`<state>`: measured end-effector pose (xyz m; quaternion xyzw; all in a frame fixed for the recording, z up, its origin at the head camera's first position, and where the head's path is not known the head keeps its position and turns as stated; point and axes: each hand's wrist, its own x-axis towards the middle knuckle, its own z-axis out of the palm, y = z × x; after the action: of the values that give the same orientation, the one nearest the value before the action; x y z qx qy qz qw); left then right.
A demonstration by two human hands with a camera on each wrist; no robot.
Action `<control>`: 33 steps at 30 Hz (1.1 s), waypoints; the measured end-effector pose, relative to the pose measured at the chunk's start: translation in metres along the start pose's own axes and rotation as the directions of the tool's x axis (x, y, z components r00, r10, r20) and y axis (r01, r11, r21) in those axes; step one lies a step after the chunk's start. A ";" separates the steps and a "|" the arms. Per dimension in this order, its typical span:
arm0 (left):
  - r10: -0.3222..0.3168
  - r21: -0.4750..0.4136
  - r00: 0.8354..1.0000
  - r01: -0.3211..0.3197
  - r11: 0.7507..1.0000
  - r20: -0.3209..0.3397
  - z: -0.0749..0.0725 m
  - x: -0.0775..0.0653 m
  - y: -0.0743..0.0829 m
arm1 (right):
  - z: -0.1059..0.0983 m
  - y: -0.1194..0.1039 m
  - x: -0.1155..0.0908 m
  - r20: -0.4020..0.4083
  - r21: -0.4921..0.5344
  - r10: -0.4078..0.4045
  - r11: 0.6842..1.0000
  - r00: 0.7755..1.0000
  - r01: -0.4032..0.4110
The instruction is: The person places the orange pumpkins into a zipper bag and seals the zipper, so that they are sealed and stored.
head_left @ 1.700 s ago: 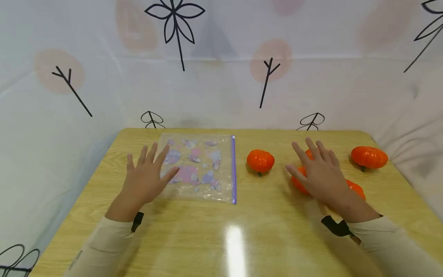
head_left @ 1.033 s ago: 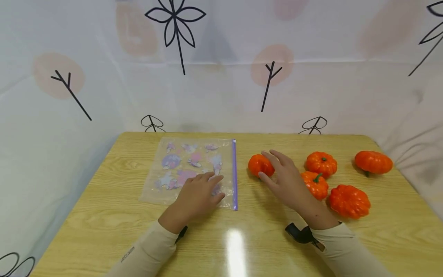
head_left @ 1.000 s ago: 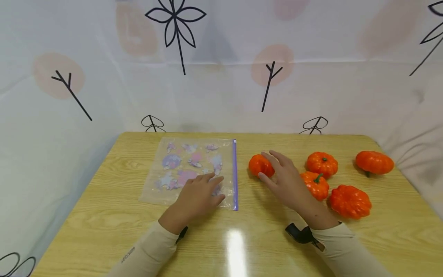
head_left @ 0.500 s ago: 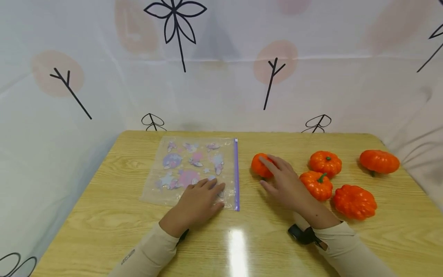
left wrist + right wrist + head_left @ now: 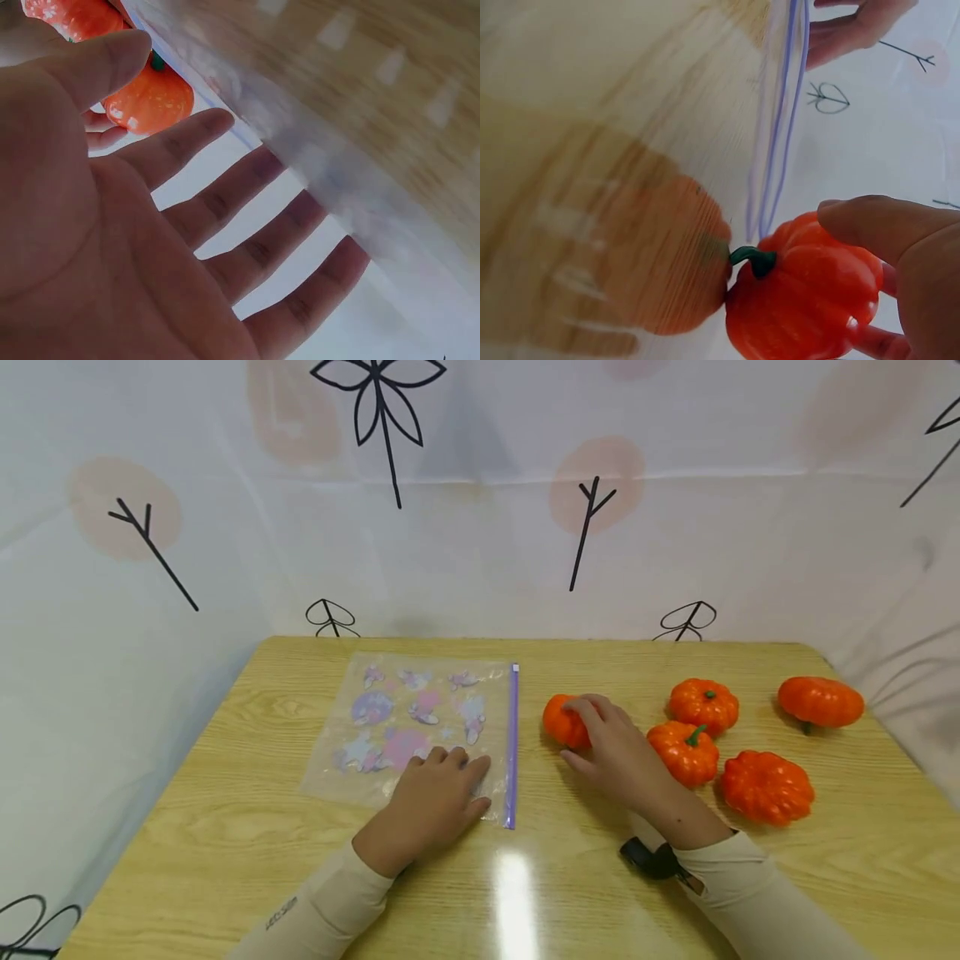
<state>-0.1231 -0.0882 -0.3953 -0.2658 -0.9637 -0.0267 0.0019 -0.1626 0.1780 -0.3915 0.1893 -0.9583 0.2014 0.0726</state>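
Observation:
A clear plastic zip bag [image 5: 491, 693] with pastel prints lies flat on the table, its purple zip edge to the right. My left hand [image 5: 431, 802] rests on the bag's near right part, fingers spread and fingertips on the plastic; the left wrist view shows nothing between its fingers [image 5: 289, 247]. Just right of the zip edge sits a small orange toy pumpkin [image 5: 561, 722]. My right hand [image 5: 626, 768] grips this pumpkin from the right, hiding part of it. In the right wrist view the thumb [image 5: 885, 221] lies against the orange pumpkin [image 5: 802, 300] with its green stem.
To the right of my right hand are several more orange pumpkins: one with a green stem [image 5: 684, 753], one behind it [image 5: 703, 706], a ribbed one nearer [image 5: 768, 787] and one at the far right [image 5: 821, 702]. A printed cloth [image 5: 480, 552] hangs behind the table [image 5: 247, 827].
My left hand has come right and down onto the bag. The right hand has moved left from above the other pumpkins, and its fingers have closed round the pumpkin beside the bag.

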 end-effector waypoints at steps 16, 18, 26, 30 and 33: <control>0.020 0.134 0.999 -0.015 0.991 -0.039 -0.001 -0.001 0.004 | 0.001 0.000 0.001 0.017 -0.005 0.037 0.999 0.999 -0.037; 0.022 0.136 0.999 -0.017 0.991 -0.033 -0.001 -0.001 0.004 | 0.000 0.001 0.001 0.015 -0.006 0.046 0.999 0.999 -0.046; 0.061 0.121 0.997 -0.053 0.991 -0.058 -0.002 0.002 0.006 | -0.003 0.002 0.000 0.014 -0.019 0.085 0.996 0.996 -0.085; 0.053 0.071 0.999 -0.052 0.996 -0.012 -0.002 0.002 0.007 | -0.003 0.000 -0.001 0.041 0.007 0.093 0.996 0.995 -0.093; 0.029 0.029 0.999 -0.030 0.999 0.039 -0.002 0.002 0.008 | -0.003 -0.001 -0.001 0.048 0.019 0.089 0.996 0.995 -0.090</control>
<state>-0.1207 -0.0799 -0.3931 -0.2803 -0.9598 -0.0075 -0.0122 -0.1608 0.1788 -0.3883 0.1516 -0.9651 0.2101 0.0388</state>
